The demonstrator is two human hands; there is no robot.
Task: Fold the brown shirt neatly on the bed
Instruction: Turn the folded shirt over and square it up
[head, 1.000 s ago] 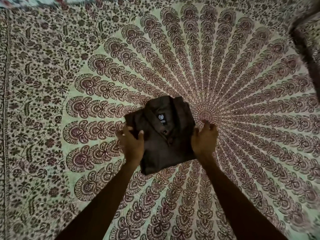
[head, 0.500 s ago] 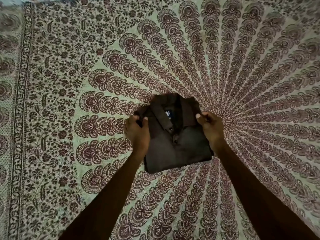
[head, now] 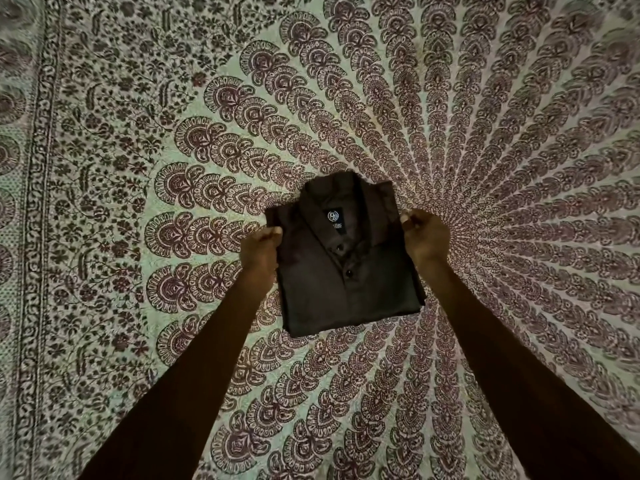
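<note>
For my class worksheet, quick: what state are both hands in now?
Left hand: pinching the left edge of the brown shirt.
Right hand: pinching its right edge.

Shirt (head: 334, 285) lying on the bed (head: 145, 341), left hand (head: 260, 252) on its 9 o'clock edge, right hand (head: 425, 237) on its 2 o'clock edge.

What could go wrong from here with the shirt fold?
1. The left hand and right hand pinch only the upper side edges of the shirt. If they lift, the unsupported lower layers may sag and unfold.
2. The shirt's upper left corner juts out past the edge below it, and an uneven tug could worsen that lopsided shape.
3. Dragging the bundle might wrinkle the bedsheet and skew the fold.
</note>
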